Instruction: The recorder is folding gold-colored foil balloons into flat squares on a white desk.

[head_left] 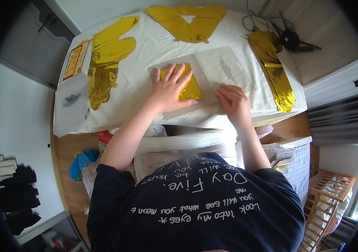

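My left hand (169, 90) lies flat with its fingers spread on a folded square of shiny gold foil (193, 87). Beneath that foil is a greyish flat sheet (182, 112) on the white-covered table (135, 90). To its right a clear plastic bag (214, 59) with small dark print lies flat, overlapping or joined to the sheet; I cannot tell which. The fingers of my right hand (234, 103) are pinched together at the bag's near edge. My palm partly covers the gold foil.
Flat gold foil balloons lie at the left (105, 63), the far middle (187, 27) and the right (271, 63). A black cabled device (290, 40) sits at the far right corner. Another clear bag (72, 100) and a coloured card (75, 61) lie at the left.
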Demonstrator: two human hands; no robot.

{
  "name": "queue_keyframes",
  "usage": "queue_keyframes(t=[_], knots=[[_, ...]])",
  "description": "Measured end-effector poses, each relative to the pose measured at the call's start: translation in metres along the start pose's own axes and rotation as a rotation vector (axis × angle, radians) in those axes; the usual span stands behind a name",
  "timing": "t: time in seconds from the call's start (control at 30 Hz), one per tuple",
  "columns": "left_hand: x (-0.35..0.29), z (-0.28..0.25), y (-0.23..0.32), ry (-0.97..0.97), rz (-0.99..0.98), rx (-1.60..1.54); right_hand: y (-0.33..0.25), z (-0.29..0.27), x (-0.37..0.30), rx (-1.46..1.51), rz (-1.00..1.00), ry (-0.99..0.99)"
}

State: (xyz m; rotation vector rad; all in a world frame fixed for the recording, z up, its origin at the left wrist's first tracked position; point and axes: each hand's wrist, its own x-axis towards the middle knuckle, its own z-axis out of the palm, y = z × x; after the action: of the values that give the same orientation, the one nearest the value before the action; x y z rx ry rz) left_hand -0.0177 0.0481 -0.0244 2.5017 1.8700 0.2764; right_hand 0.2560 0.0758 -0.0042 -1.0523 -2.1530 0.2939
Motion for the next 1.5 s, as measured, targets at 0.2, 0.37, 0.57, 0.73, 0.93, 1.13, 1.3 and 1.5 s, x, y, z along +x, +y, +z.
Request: queue_keyframes(t=[0.2,0.37,0.57,0.73,0.93,1.13,1.3,1.5], knots=[[0.0,0.001,0.0,0.007,0.003,0.001,0.002,-0.003,-0.001,0.042,0.029,-0.002],[-0.001,0.001,-0.001,0.013,-0.001,-0.003,-0.001,-0.008,0.0,0.046,-0.041,-0.142],[0.0,-0.001,0.0,0.005,0.006,-0.014,0.005,0.0,-0.004,-0.022,0.003,-0.032],[-0.001,-0.001,0.0,-0.007,-0.002,-0.008,0.003,-0.001,-0.002,-0.008,-0.005,-0.016],[-0.001,-0.005,0.003,-0.02,-0.014,-0.013,0.005,-0.002,-0.002,0.01,-0.002,0.011],[-0.001,-0.005,0.002,-0.015,-0.012,-0.018,0.005,-0.008,0.002,-0.026,-0.058,-0.042],[-0.002,-0.004,0.002,-0.013,-0.012,-0.013,0.008,-0.011,0.004,-0.035,-0.093,-0.088],[-0.001,-0.004,0.002,-0.001,-0.013,-0.02,0.014,-0.015,0.005,-0.057,-0.155,-0.19]])
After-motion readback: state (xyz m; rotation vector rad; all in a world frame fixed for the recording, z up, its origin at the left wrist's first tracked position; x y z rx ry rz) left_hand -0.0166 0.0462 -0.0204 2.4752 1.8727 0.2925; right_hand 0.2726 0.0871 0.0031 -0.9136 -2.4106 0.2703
